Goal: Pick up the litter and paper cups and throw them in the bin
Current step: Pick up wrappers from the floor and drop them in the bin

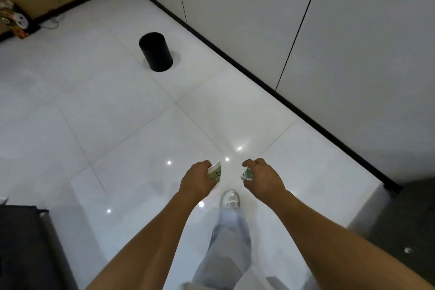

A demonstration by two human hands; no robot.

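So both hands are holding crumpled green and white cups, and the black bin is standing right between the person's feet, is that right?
Not quite. The left hand and right hand do each grip a crumpled green and white cup, but the black bin is not between the feet. The head view shows it standing well ahead on the white floor, up and to the left, apart from the person.

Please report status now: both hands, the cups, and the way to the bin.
Left hand grips paper cup. Right hand grips crumpled cup. Black bin ahead-left, upright. Tiled floor between looks unobstructed.
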